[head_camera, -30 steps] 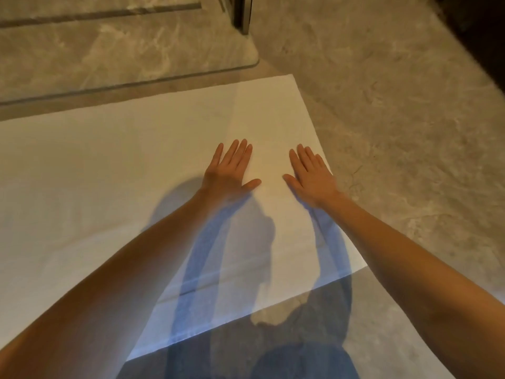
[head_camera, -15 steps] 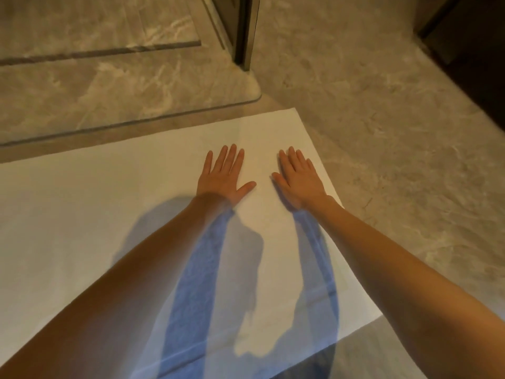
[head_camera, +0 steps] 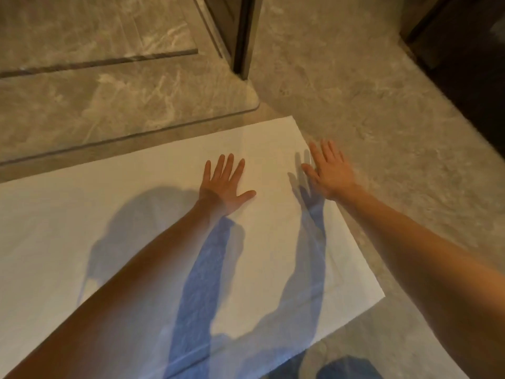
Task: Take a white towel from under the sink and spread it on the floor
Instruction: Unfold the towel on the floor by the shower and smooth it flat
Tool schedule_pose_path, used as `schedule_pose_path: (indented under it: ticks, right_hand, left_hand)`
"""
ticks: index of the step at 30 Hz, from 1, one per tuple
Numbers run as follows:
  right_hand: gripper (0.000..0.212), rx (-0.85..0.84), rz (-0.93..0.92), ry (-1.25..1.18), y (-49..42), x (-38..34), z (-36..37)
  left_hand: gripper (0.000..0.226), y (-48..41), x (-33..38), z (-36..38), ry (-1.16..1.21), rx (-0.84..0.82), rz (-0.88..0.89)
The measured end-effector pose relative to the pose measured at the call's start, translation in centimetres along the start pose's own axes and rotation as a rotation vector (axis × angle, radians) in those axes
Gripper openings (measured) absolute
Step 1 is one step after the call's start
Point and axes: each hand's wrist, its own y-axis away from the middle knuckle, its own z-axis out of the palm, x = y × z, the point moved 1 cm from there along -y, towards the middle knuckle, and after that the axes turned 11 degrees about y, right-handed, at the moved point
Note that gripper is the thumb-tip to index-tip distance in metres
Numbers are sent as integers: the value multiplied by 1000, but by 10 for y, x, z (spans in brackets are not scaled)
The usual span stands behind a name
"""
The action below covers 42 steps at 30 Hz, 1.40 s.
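A large white towel lies flat on the marble floor, reaching from the left edge of the head view to a right edge near the middle. My left hand rests palm down on it, fingers spread. At the towel's right edge my right hand hovers with fingers apart, lifted a little, its shadow falling on the cloth beside it. Neither hand holds anything.
Grey marble floor lies to the right of the towel. A raised marble step with a rounded corner runs behind the towel. A dark door frame stands at top centre, and dark furniture fills the top right.
My right hand has slid rightward off the cloth to the towel's right edge and lifted. The left hand stays flat on the towel. The view has tilted up a little.
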Motion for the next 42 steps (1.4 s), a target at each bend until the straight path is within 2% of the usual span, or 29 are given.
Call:
schedule_pose_path:
  ticks: [5,9,15,20,25,31,37,42]
  right_hand:
    - [62,-13,-24,-32,3,-2,-28]
    - [61,-2,-120,-40,-25,-18,-3]
    - [62,81,-203,-99,-61,-46,37]
    - [67,100,-252,-84,-72,-35,57]
    - [64,134,-145,-118,-82,-44,50]
    - [57,151,-276,-117,-123,-72,27]
    - [68,115,-197,-106,-133,-45,38]
    - [73,139,-132,-125,-129,-51,30]
  left_hand:
    - [79,2,4,-29,4,108,28]
    - [78,-25,9,-38,-27,158,44]
    - [78,-63,19,-14,57,245,37]
    - [81,-70,14,4,56,241,23]
    - [84,-73,2,1,59,316,-37]
    - [75,-80,7,1,29,337,19]
    - [77,-81,-5,-3,6,290,28]
    - [79,-62,-30,-11,26,262,-61]
